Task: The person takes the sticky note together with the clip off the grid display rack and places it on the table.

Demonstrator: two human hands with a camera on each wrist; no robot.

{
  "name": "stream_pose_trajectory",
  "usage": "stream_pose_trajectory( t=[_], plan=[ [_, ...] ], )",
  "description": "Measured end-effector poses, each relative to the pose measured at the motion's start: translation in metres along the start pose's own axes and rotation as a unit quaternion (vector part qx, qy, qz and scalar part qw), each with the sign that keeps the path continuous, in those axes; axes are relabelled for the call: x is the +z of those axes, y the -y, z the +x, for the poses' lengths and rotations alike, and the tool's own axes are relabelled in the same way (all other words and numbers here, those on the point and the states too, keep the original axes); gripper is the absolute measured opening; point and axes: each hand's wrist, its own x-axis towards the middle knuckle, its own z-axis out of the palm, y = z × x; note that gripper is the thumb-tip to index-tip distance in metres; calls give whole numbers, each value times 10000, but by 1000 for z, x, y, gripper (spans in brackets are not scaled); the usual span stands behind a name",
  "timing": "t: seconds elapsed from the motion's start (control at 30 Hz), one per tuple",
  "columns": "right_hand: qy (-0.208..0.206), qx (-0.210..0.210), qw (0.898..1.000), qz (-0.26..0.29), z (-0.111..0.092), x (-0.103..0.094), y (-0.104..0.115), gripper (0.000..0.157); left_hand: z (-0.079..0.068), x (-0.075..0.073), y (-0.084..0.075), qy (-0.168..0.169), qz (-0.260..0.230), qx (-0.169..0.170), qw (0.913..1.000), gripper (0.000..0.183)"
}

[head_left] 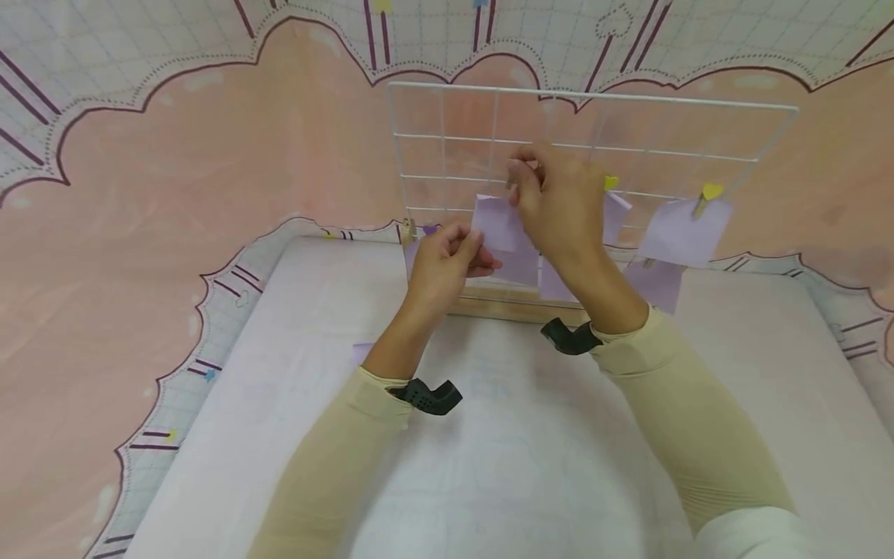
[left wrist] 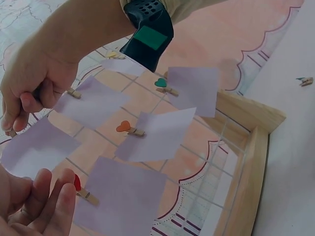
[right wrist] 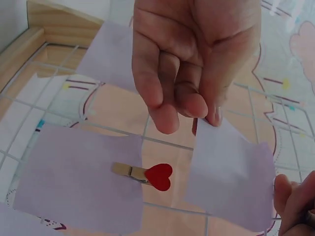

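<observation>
Left hand (head_left: 447, 260): partly curled, pinches edge of purple paper (right wrist: 229, 172)
Right hand (head_left: 562, 206): curled, pinches clip (left wrist: 11, 132) at paper

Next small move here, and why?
Likely clip the held purple paper to the white wire grid with the right hand while the left hand steadies it. The left hand pinches that paper's side, no clip shows on it, and the right hand pinches what looks like a wooden clothespin near its top edge. The sheet below carries a red-heart clothespin.
</observation>
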Motion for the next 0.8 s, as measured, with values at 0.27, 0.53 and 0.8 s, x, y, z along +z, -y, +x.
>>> stream_pose_trajectory(
  t=[0.27,0.53,0.8],
  plan=[
    [-295,27,9970,711,-5,0,-3,18,-3,-4,3,104,-151,-26,9998,16],
    [-275,192,9887,1459,-16,-8,-5,18,-12,-12,2,134,49,2,9999,18],
    [106,603,9840,1670,-32,-20,-16,16,-30,-31,-1,46,393,-149,9991,18]
  ],
)
